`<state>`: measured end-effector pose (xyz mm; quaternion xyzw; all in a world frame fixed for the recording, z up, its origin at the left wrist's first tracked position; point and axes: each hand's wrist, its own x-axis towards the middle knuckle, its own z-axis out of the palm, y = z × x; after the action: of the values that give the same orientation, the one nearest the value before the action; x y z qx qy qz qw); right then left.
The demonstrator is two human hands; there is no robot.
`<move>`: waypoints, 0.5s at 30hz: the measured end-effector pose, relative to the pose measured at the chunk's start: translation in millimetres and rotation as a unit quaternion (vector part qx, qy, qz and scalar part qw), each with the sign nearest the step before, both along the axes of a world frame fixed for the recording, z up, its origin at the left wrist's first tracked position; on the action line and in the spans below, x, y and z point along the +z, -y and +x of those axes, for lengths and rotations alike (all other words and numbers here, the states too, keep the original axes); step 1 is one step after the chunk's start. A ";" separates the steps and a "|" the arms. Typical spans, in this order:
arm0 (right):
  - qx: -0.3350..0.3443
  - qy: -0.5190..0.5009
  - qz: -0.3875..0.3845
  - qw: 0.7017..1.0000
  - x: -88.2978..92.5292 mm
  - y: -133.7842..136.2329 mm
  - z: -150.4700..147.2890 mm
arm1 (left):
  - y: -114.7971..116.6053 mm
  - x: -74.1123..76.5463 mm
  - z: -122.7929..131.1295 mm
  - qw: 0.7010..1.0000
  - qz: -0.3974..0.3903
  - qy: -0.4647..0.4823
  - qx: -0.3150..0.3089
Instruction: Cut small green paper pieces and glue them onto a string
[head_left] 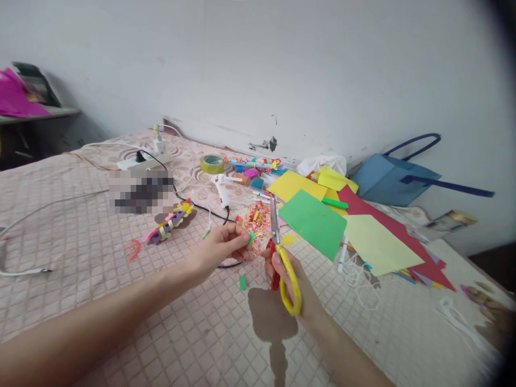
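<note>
My left hand (224,246) pinches a small green paper piece (251,239) between thumb and fingers, just above the patterned bed cover. My right hand (288,279) grips yellow-and-red scissors (282,252), with the blades pointing up and away, close to the green piece. Another small green scrap (242,282) lies on the cover below my hands. Behind the scissors is a heap of colourful paper shreds (256,217).
Coloured paper sheets (314,220) in green, yellow and red spread to the right, with a green marker (334,203). A glue gun (222,191), tape roll (212,163), power strip (141,160) with cables, a paper craft (171,221) and a blue bag (389,177) lie by the wall.
</note>
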<state>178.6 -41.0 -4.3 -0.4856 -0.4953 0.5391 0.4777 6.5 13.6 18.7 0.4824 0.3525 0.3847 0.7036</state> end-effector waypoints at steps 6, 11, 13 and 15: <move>0.048 0.112 0.002 0.993 -5.6 6.7 -2.9 | -4.3 5.9 -5.0 0.998 0.006 0.049 0.035; 0.053 0.209 0.038 0.976 5.1 12.0 -9.1 | -5.8 10.7 -6.7 0.994 0.025 0.073 0.077; 0.045 0.228 0.034 0.972 7.8 13.1 -11.0 | -5.5 11.9 -6.4 0.992 0.028 0.079 0.094; 0.044 0.236 0.027 0.970 7.4 13.3 -12.1 | -5.0 12.5 -6.1 0.990 0.027 0.090 0.105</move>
<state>166.5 -54.3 3.1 -0.5637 -0.6293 0.4161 0.3363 0.5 18.6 31.2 0.4253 0.3259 0.5076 0.6747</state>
